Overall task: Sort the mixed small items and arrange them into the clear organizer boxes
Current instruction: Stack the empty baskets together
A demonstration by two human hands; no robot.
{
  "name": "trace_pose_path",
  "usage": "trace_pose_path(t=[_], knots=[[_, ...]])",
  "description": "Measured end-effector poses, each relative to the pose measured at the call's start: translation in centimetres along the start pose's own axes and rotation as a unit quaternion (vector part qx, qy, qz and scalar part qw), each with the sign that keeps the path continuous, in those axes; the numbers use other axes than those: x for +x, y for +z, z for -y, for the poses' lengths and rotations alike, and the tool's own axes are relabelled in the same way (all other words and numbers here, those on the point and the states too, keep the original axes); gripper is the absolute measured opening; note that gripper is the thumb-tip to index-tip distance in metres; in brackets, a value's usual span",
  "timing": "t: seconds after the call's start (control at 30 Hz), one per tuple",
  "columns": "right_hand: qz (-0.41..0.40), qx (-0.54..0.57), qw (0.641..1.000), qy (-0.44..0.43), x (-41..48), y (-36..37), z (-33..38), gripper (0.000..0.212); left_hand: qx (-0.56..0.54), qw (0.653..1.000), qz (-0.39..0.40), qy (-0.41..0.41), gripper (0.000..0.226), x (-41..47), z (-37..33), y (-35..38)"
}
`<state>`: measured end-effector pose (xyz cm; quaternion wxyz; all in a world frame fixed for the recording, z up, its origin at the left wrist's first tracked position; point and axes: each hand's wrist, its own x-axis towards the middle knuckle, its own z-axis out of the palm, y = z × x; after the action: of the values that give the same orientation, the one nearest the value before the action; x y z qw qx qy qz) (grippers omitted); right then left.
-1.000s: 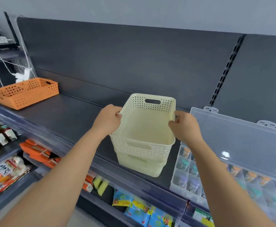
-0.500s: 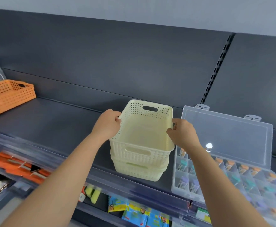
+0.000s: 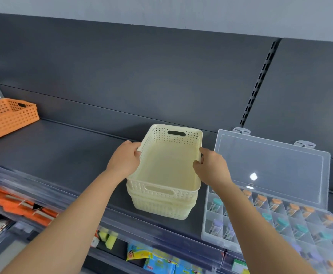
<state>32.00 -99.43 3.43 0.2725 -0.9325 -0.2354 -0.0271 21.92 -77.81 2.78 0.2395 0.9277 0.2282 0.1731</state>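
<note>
Much of the sorting looks done, judging by the clear organizer box (image 3: pixel 276 220), which lies open on the dark shelf (image 3: pixel 52 155) to the right with its lid (image 3: pixel 270 167) leaning back against the rear panel. Its compartments hold small capped vials (image 3: pixel 215 204), orange caps along the far row, teal and purple ones nearer (a few cells toward the right edge are too blurred to read). Just beside it, on its left, stands a stack of two cream baskets (image 3: pixel 167 186), the upper nested in the lower and empty inside. The left hand (image 3: pixel 125 160) is clamped on the left rim of the top basket, and the right hand (image 3: pixel 211 167) is closed on its right rim, so both grip the same basket. No loose items are visible on this shelf. An orange basket (image 3: pixel 7 117) sits well apart at the far left; its contents cannot be seen. What remains, I judge, is clearing the emptied baskets and closing the lid.
</note>
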Motion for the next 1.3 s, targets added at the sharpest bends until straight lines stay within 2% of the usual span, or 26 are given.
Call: trace_pose_path(t=[0.17, 0.3, 0.4, 0.47, 0.57, 0.73, 0.97, 1.03, 1.17, 1.3], knots=[[-0.023, 0.025, 0.999, 0.000, -0.8, 1.1, -0.6, 0.003, -0.021, 1.000, -0.002, -0.008, 0.033, -0.1, 0.6, 0.9], [0.000, 0.150, 0.987, 0.049, -1.1, 1.4, -0.4, 0.043, -0.111, 0.993, 0.013, -0.048, 0.031, -0.2, 0.8, 1.0], [0.047, 0.238, 0.968, 0.066, -1.7, 2.0, -0.1, 0.046, -0.222, 0.968, 0.055, -0.099, 0.039, -0.9, 0.9, 1.3], [0.048, 0.276, 0.957, 0.082, -2.0, 2.3, 0.1, 0.046, -0.269, 0.953, 0.076, -0.120, 0.040, -1.3, 1.0, 1.4], [0.043, 0.318, 0.942, 0.097, -2.2, 2.8, 0.5, 0.046, -0.315, 0.938, 0.066, -0.133, 0.039, -1.7, 1.1, 0.9], [0.048, 0.303, 0.948, 0.084, -2.4, 3.4, 2.7, 0.047, -0.336, 0.927, 0.035, -0.165, 0.042, -2.5, 2.9, -0.6], [0.054, 0.296, 0.953, 0.046, -1.3, 5.6, 9.3, 0.050, -0.354, 0.921, -0.004, -0.163, 0.055, -2.1, 7.7, -5.3], [0.053, 0.304, 0.950, 0.045, -0.7, 6.7, 11.8, 0.050, -0.345, 0.925, -0.011, -0.157, 0.059, -1.5, 9.7, -7.1], [0.045, 0.337, 0.939, 0.049, -0.1, 9.9, 17.6, 0.050, -0.337, 0.930, -0.023, -0.141, 0.046, -0.2, 15.0, -11.2], [0.046, 0.357, 0.931, 0.053, -0.3, 13.4, 24.1, 0.049, -0.323, 0.936, -0.023, -0.138, 0.049, 0.7, 20.9, -15.5]])
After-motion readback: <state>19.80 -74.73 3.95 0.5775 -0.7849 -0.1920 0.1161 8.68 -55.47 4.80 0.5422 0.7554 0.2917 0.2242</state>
